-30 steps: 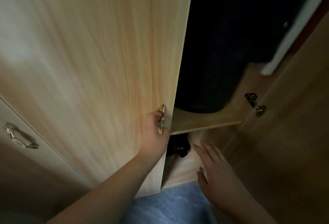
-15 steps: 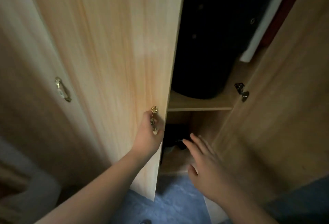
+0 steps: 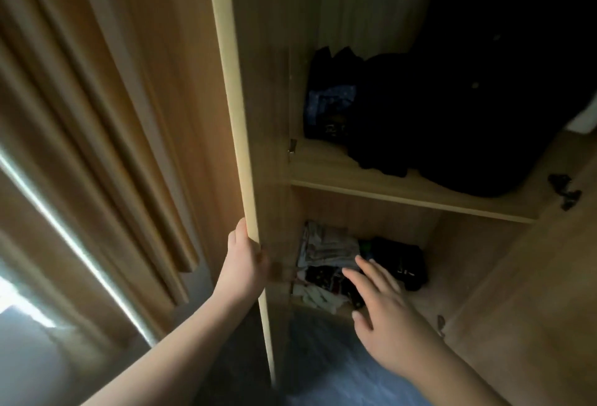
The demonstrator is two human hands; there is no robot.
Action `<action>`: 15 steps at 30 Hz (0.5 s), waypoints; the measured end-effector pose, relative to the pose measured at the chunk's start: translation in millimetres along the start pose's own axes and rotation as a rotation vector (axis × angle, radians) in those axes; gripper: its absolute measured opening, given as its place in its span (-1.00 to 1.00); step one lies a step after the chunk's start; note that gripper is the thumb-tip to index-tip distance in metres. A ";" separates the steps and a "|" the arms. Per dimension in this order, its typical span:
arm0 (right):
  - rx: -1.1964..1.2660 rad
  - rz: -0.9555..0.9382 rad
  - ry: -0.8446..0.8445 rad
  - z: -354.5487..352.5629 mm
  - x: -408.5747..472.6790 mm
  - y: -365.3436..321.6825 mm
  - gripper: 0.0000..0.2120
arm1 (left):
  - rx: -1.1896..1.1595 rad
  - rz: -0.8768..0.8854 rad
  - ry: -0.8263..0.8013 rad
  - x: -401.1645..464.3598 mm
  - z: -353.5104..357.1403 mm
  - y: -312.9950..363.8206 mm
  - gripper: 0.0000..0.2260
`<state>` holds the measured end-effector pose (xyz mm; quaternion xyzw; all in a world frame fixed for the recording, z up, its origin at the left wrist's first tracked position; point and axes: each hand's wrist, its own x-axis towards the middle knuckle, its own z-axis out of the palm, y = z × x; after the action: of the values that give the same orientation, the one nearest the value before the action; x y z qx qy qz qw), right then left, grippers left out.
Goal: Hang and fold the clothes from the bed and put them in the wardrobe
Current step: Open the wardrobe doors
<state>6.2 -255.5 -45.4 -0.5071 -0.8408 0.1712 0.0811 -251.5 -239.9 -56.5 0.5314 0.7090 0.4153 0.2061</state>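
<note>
The wooden wardrobe stands wide open before me. My left hand (image 3: 246, 263) grips the edge of its left door (image 3: 235, 115), which I see edge-on. My right hand (image 3: 382, 304) hovers open, fingers spread, in front of the lower compartment. In that compartment lie folded light and patterned clothes (image 3: 326, 255) and a dark garment (image 3: 399, 260). On the shelf (image 3: 403, 189) above sit a dark pile with a blue printed piece (image 3: 329, 105) and a large black bundle (image 3: 468, 121). No bed is in view.
Brown curtains (image 3: 97, 147) hang at the left with a bright strip of daylight. The wardrobe's right door (image 3: 549, 292) stands open at the right, its hinge (image 3: 563, 190) by the shelf end. A blue floor (image 3: 323, 370) lies below.
My left hand has swung the left door fully open and shifted from its handle to its edge. The inside of the wardrobe has come into sight. My right hand stays open near the lower compartment.
</note>
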 end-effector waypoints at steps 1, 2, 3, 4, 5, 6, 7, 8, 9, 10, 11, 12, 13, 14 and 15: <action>-0.006 -0.008 0.004 3.2 1.6 -10.7 -0.41 | -0.032 0.000 -0.010 -2.8 -14.7 -4.7 -0.56; -0.012 -0.013 0.006 6.1 2.6 -22.1 -0.41 | -0.039 -0.015 -0.021 -4.4 -28.5 -9.2 -0.56; -0.021 -0.014 0.006 8.7 4.2 -34.3 -0.41 | -0.035 -0.032 -0.035 -5.8 -40.7 -15.8 -0.55; -0.031 -0.014 0.005 11.8 4.9 -46.9 -0.40 | -0.005 -0.053 -0.047 -7.2 -52.0 -23.3 -0.51; -0.037 -0.013 0.006 15.9 5.0 -59.2 -0.40 | 0.039 -0.066 -0.065 -10.5 -62.7 -30.9 -0.44; -0.038 -0.012 0.012 20.6 4.7 -69.8 -0.40 | 0.095 -0.050 -0.099 -15.4 -71.3 -39.9 -0.39; -0.035 -0.008 0.018 26.1 3.8 -79.0 -0.40 | 0.140 0.001 -0.143 -22.5 -77.0 -49.3 -0.35; -0.031 0.001 0.023 31.4 1.7 -86.8 -0.39 | 0.175 0.090 -0.188 -31.9 -81.4 -56.0 -0.31; -0.028 0.019 0.027 36.8 -0.9 -92.9 -0.39 | 0.219 0.192 -0.236 -40.7 -83.5 -61.7 -0.29; -0.029 0.045 0.028 41.9 -5.1 -98.0 -0.39 | 0.281 0.289 -0.282 -48.6 -83.7 -66.5 -0.29; -0.031 0.074 0.031 46.8 -10.8 -102.0 -0.38 | 0.346 0.377 -0.333 -56.1 -82.3 -68.9 -0.29; -0.038 0.102 0.040 50.6 -18.8 -104.6 -0.37 | 0.399 0.459 -0.379 -61.6 -77.7 -71.3 -0.29; -0.046 0.129 0.050 53.2 -28.5 -106.1 -0.37 | 0.437 0.529 -0.427 -66.9 -71.6 -71.6 -0.30; -0.055 0.157 0.060 54.7 -41.1 -106.6 -0.36 | 0.463 0.581 -0.482 -72.3 -64.0 -69.2 -0.30; -0.066 0.183 0.070 56.4 -55.4 -105.0 -0.35 | 0.476 0.622 -0.534 -77.7 -54.3 -66.0 -0.31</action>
<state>-71.7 -360.7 -56.8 -0.5900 -0.7927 0.1321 0.0777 -302.5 -337.7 -90.4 0.8393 0.5137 0.1321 0.1194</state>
